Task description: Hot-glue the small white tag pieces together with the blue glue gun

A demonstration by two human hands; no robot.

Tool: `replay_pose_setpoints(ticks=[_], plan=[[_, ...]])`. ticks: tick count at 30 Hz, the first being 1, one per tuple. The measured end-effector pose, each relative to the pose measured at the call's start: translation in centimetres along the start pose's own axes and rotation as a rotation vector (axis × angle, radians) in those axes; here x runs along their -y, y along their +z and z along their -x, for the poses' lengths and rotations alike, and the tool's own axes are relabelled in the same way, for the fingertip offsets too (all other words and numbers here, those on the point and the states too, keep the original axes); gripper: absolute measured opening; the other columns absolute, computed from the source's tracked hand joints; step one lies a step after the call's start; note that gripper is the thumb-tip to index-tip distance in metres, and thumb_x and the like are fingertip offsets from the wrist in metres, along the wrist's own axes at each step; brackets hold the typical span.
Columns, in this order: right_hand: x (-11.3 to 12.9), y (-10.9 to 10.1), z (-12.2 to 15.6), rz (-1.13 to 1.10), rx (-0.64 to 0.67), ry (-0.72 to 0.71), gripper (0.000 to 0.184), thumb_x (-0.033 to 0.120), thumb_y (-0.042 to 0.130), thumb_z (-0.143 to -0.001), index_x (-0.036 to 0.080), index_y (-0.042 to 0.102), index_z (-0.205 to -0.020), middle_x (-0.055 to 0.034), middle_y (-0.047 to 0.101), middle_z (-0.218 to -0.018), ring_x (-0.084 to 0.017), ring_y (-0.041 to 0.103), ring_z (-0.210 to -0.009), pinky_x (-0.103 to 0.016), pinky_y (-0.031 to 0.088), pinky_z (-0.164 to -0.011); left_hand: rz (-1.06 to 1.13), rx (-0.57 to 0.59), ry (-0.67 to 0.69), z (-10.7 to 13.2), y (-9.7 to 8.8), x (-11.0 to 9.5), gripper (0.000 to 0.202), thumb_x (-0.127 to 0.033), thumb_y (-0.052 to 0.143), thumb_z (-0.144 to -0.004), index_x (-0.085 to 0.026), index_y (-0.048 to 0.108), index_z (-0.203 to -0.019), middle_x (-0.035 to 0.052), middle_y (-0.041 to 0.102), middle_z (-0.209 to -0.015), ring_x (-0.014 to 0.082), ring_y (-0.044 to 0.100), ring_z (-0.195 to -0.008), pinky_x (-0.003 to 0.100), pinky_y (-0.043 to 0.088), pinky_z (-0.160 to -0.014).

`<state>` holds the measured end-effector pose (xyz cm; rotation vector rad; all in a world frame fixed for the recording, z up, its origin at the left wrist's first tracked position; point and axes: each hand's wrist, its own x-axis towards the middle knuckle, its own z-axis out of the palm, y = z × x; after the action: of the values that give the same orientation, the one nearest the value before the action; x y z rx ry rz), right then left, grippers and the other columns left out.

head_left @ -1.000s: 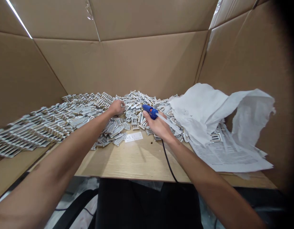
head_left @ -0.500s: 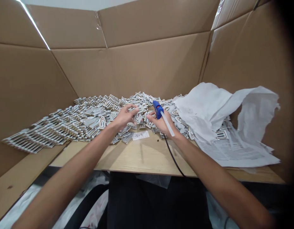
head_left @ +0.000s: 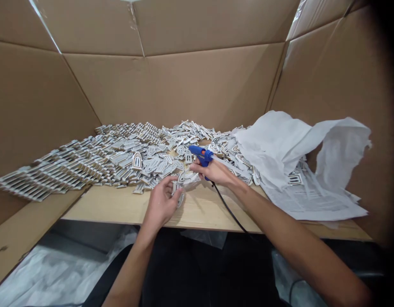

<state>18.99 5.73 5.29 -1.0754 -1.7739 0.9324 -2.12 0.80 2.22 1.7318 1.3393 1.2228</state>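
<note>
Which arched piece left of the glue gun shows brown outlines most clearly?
The arched piece atop the grey pieces, beyond and left of the left hand; its brown outline stands out, while those look mostly plain.

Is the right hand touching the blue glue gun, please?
Touching. The head view shows the right hand closed around the blue glue gun.

Looking out from 1 camera worn on the head, facing forward and down across a wooden worktop [head_left: 116, 204]. Viewing from within arm's reach, framing the left hand [head_left: 161, 202] and right hand [head_left: 214, 171] near the center. Taking in the dark lap [head_left: 209, 268] at the bottom, as if glancing down from a seat. Facing a cardboard back wall [head_left: 212, 85] head-on, seeing 2 side walls [head_left: 30, 102] at a slant. Covering a wide angle, darkening along the right edge.
</note>
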Motion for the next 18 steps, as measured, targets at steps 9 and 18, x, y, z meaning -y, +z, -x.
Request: replay_pose_setpoints(ticks=[9, 18], plan=[[-1.4, 3.4, 0.2, -0.213, 0.104, 0.012, 0.038, 0.052, 0.073, -0.084, 0.021, 0.051, -0.081, 0.0011, 0.057, -0.075, -0.018, 0.067, -0.073, -0.031, 0.052, -0.068, -0.135, -0.023, 0.242, 0.9, -0.6, 1.7, 0.021, -0.033, 0.073, -0.081, -0.020, 0.076, -0.098, 0.0101, 0.065, -0.110, 0.0255, 0.063, -0.099, 0.031, 0.051, -0.079], [-1.1, 0.8, 0.4, 0.399, 0.180, -0.152, 0.018, 0.017, 0.070, -0.075, 0.022, 0.063, -0.091, -0.0023, 0.069, -0.092, -0.020, 0.062, -0.081, -0.032, 0.044, -0.075, 0.234, -0.267, -0.046, 0.6, 0.0, 2.4, 0.026, -0.043, 0.072, -0.085, -0.017, 0.074, -0.087, 0.0023, 0.066, -0.079, 0.0176, 0.058, -0.072, 0.025, 0.043, -0.065]])
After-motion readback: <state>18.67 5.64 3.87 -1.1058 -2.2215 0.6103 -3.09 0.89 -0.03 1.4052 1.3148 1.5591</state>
